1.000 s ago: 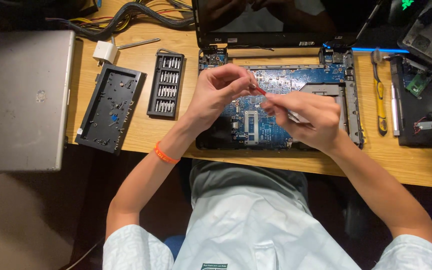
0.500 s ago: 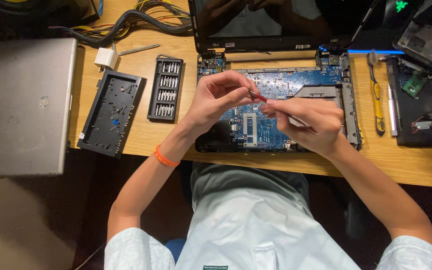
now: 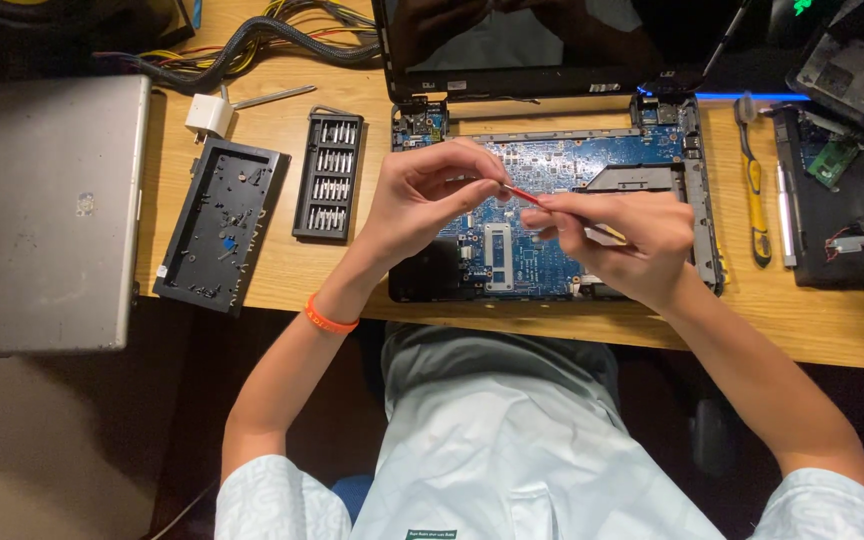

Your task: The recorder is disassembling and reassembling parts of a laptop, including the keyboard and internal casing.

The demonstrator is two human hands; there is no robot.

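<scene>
both hands meet over the opened laptop base (image 3: 602, 160): the left hand (image 3: 422, 200) pinches the front end of a thin red tool (image 3: 524, 195) between thumb and fingertips, and the right hand (image 3: 617, 240) is pressed together around the tool's rear part, fingers curled. the tool lies nearly level, tilted slightly down toward the right, above the blue circuit board (image 3: 552, 170) without clearly touching it.

head view: the left forearm comes up from the lower left with an orange wristband (image 3: 329, 320) at the wrist; the right forearm comes in from the lower right, wrist bent over the base's near edge. the base sits on the wooden desk (image 3: 272, 270) with its dark screen (image 3: 552, 40) tipped back at the far side. a small pale label, too small to tell more, sits on the screen frame's lower edge. left of the base lies a black tray of screwdriver bits (image 3: 328, 178), then a black rectangular cover panel (image 3: 220, 222), then a closed silver laptop (image 3: 42, 210) with a small dark mark on its lid. a white plug (image 3: 208, 114) rests just beyond the panel, near a bundle of cables (image 3: 252, 40). right of the base lie a yellow-handled tool (image 3: 755, 200) and another dismantled black device (image 3: 842, 200) with a green board inside.
</scene>
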